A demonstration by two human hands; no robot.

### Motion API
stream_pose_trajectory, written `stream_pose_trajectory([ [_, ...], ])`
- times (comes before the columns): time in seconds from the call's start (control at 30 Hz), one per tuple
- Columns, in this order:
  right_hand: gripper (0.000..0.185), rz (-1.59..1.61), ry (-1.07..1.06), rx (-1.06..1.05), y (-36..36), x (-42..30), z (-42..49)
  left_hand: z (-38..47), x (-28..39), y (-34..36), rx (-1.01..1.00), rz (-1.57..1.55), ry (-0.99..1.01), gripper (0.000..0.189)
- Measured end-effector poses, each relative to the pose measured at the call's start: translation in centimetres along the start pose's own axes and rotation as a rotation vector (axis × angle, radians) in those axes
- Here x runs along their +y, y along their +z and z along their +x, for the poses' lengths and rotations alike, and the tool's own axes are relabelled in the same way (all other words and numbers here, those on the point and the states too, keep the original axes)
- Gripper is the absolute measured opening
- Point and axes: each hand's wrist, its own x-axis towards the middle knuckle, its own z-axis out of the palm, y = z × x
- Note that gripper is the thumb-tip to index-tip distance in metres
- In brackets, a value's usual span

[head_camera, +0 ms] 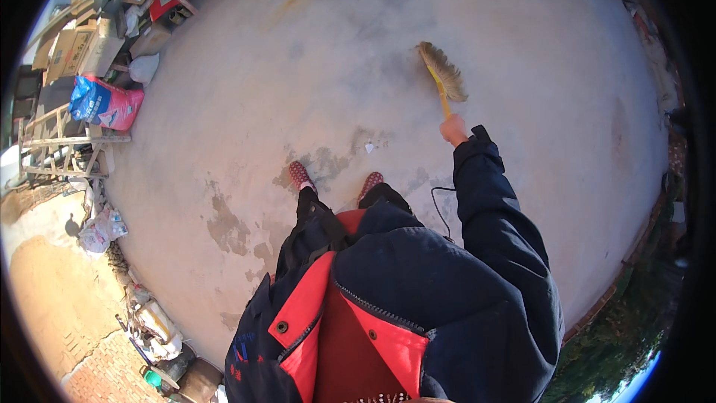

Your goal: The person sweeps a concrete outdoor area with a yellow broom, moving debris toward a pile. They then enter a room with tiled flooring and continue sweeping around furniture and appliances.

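My right hand (453,130) is closed around the yellow handle of a hand broom (444,73), with the arm stretched out ahead and to the right. The broom's brown bristles fan out to the right of the handle, over the concrete floor (335,84); I cannot tell whether they touch it. A small white scrap (369,148) lies on the floor to the left of my right hand, beyond my feet. My left hand is out of view.
Patterned red slippers (299,175) are on my feet. Cardboard boxes (70,53), a blue and pink sack (106,102) and a wooden frame (67,141) line the left edge. Plastic bags (102,230) lie lower left. A dark cable (435,207) hangs near my right sleeve. Greenery (609,336) borders the lower right.
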Motion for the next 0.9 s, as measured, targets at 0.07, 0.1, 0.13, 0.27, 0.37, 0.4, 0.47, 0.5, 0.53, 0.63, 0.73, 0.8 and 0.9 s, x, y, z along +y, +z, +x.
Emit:
stream_pose_trajectory([
  [0.07,0.021,0.161,0.048,0.04,0.2,-0.1,-2.9,-0.5,0.5,0.0,0.0,-0.008,-0.012,0.03],
  [0.1,0.024,0.146,0.026,-0.016,0.0,0.2,-4.4,-0.7,0.8,0.1,-0.002,-0.018,-0.016,0.03],
  [0.13,0.027,0.139,-0.008,-0.065,-0.1,0.3,-6.1,-0.8,1.3,-0.1,-0.001,-0.027,-0.019,0.029],
  [0.27,0.023,0.07,-0.115,-0.156,-0.1,1.3,-13.7,0.0,4.5,0.2,-0.018,-0.117,-0.019,0.029],
  [0.37,0.021,0.122,-0.182,-0.171,0.4,0.1,-19.8,2.7,8.6,1.2,-0.006,-0.349,-0.118,0.029],
  [0.4,0.025,0.087,-0.208,-0.23,0.7,-0.5,-21.7,3.5,10.0,1.5,-0.023,-0.357,-0.08,0.026],
  [0.47,0.02,0.123,-0.251,-0.301,1.6,-1.5,-24.8,5.0,12.7,1.7,-0.051,-0.328,-0.009,0.027],
  [0.5,0.02,0.133,-0.297,-0.299,2.1,-2.1,-26.0,5.7,13.8,1.8,-0.06,-0.335,0.018,0.026],
  [0.53,0.021,0.139,-0.31,-0.312,2.5,-2.6,-27.1,6.3,14.6,1.9,-0.068,-0.339,0.055,0.025],
  [0.63,0.026,0.118,-0.249,-0.35,3.6,-5.4,-29.8,7.5,15.2,1.9,-0.133,-0.355,0.126,0.023],
  [0.73,0.032,0.103,-0.187,-0.361,3.9,-8.1,-32.2,7.8,13.0,0.6,-0.179,-0.358,0.116,0.022],
  [0.8,0.036,0.112,-0.165,-0.371,4.1,-9.1,-32.7,7.8,10.7,-0.4,-0.191,-0.358,0.072,0.022],
  [0.9,0.04,0.157,-0.235,-0.383,5.4,-9.5,-32.5,8.4,7.3,-3.1,-0.156,-0.347,0.018,0.022],
])
